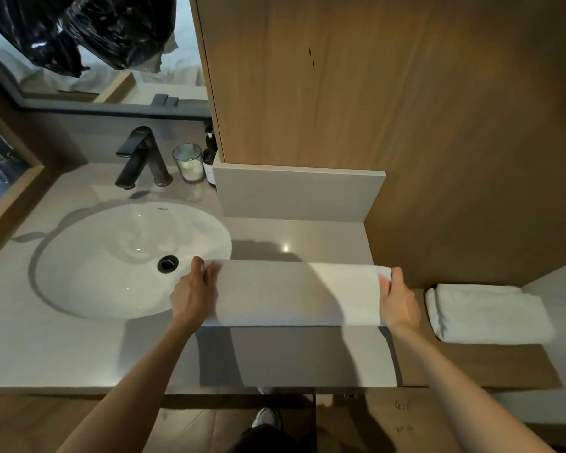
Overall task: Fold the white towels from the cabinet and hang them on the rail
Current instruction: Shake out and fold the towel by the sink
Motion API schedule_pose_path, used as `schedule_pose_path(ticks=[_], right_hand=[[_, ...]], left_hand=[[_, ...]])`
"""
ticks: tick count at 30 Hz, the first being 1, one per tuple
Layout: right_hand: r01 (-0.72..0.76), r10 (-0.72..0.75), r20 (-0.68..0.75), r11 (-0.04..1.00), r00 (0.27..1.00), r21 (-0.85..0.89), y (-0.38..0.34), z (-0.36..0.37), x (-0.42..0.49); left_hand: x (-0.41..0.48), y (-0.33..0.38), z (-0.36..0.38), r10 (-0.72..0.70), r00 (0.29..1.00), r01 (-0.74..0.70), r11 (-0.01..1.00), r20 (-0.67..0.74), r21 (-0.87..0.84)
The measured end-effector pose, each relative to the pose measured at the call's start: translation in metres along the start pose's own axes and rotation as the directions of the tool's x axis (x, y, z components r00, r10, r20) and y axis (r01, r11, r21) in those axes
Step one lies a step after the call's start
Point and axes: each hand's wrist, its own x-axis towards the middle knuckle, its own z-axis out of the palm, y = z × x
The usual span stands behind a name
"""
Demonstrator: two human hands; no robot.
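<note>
I see the white towel [294,292] stretched as a long folded band across the middle of the frame, lying on the grey surface [79,348] with its left end just beside the basin [111,256]. My main worry is that left end: it sits at the basin rim, and a sideways tug could drag it over the edge into the bowl, where it might pick up damp. Uneven pull between the two ends could also skew the fold, so the edges stop matching before the next fold. The rail is not in view, so I cannot judge the carry to it.

The left hand [193,292] has a narrow grip pinched on the towel's left end, fingers curled over the top edge. The right hand [401,299] does the same on the right end, thumb side tucked against the cloth, closed on the fabric. At the lower right of the frame a second folded towel [487,313] rests on a wooden ledge [504,361], well apart from the hands.
</note>
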Motion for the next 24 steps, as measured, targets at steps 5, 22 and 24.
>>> schedule_pose_path(ticks=[5, 22, 24], right_hand=[[-0.113, 0.109, 0.054, 0.991, 0.993, 0.069, -0.004, -0.008, 0.007], [0.648, -0.630, 0.216, 0.611, 0.746, -0.456, -0.072, 0.087, -0.044], [0.647, -0.601, 0.264, 0.611, 0.754, -0.456, -0.066, 0.075, -0.038]], left_hand=[[0.001, 0.001, 0.001, -0.072, 0.996, 0.072, 0.997, -0.053, 0.003], [-0.067, 0.066, 0.071, 0.415, 0.868, -0.491, 0.796, 0.271, 0.353], [-0.066, 0.065, 0.065, 0.405, 0.876, -0.479, 0.798, 0.264, 0.366]])
